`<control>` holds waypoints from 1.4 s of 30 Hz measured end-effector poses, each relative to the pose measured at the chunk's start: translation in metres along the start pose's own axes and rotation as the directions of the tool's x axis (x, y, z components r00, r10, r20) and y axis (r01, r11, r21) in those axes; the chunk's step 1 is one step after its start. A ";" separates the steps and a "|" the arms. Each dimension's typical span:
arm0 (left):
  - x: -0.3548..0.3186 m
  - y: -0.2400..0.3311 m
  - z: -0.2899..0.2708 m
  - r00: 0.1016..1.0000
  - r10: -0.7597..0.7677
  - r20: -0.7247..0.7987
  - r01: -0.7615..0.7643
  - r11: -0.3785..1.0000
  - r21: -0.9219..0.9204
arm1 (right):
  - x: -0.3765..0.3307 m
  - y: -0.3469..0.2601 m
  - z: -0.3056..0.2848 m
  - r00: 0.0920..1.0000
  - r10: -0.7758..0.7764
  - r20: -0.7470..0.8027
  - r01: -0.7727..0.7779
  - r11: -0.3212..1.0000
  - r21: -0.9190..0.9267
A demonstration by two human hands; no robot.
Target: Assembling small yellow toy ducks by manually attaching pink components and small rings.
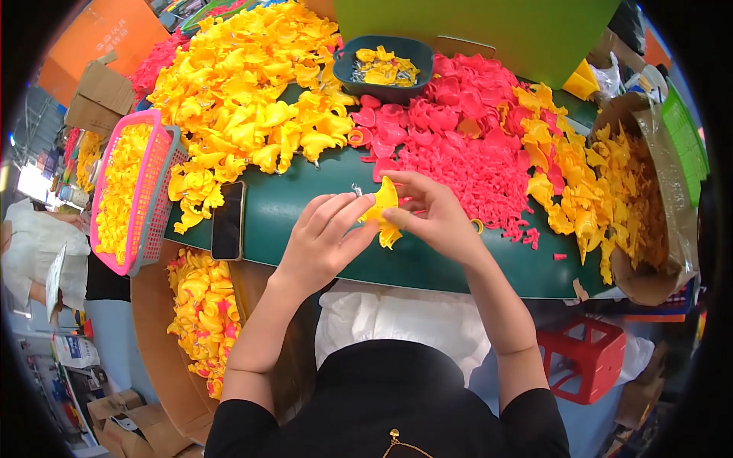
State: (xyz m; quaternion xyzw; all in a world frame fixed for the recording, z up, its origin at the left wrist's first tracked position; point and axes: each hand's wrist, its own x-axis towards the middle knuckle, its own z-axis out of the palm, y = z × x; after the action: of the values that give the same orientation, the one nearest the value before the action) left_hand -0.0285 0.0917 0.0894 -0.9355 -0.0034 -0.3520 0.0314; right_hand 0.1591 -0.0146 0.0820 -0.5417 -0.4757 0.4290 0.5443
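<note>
Above the near edge of the green table [286, 217], a curved yellow plastic piece [384, 204] is held between both hands. My left hand [322, 235] pinches it from the left, where a small silvery metal part [356, 190] pokes up by the fingertips. From the right, my right hand [437, 215] has thumb and fingers closed on the same piece. Beyond the hands lie a heap of yellow plastic pieces [252, 84] on the left and a heap of small pink plastic parts [466, 172] on the right. Fingers hide some of the held piece.
A dark tub [341, 75] of yellow pieces and metal parts stands at the back. Left are a phone [227, 223], a pink basket [122, 263] and, below, a cardboard box [164, 366] of pieces. An open sack [672, 229] stands right; a red stool [592, 366] is below.
</note>
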 end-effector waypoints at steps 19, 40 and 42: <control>-0.032 0.040 0.034 0.761 -0.648 0.040 0.590 0.664 -0.460 | -0.004 0.031 0.001 0.977 0.174 0.120 -0.192 0.968 0.160; -0.052 0.031 0.027 0.841 -0.490 0.228 0.503 0.864 0.000 | 0.051 0.015 -0.018 0.825 -0.562 -0.051 0.197 0.372 -0.907; -0.051 0.028 0.030 0.891 -0.413 0.188 0.409 0.910 0.059 | 0.032 0.015 -0.016 0.890 -0.452 -0.063 0.213 0.535 -0.818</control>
State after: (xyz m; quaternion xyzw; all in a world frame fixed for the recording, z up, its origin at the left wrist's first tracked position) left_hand -0.0466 0.0659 0.0320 -0.9434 -0.2072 -0.2565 -0.0361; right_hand 0.1818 0.0149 0.0694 -0.6761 -0.6323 -0.0166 0.3779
